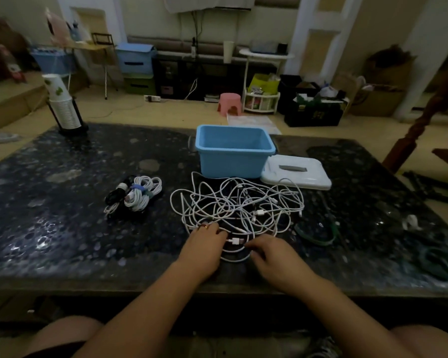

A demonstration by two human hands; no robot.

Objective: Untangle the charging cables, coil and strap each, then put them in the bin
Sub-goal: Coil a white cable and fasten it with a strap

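A tangle of white charging cables (237, 204) lies on the dark table in front of the blue bin (233, 151). My left hand (204, 245) sits at the tangle's near edge with its fingers curled on a cable end. My right hand (272, 254) is beside it, fingertips pinching a white cable near a plug (235, 241). A loop of cable (234, 258) hangs between the two hands. To the left lie several coiled, strapped cables (135, 193), white and black. The bin looks empty.
The bin's white lid (298, 173) lies right of the bin. Green straps (318, 235) lie on the table at the right, and a small white piece (410, 222) farther right. A stack of paper cups in a holder (64, 104) stands at the far left corner.
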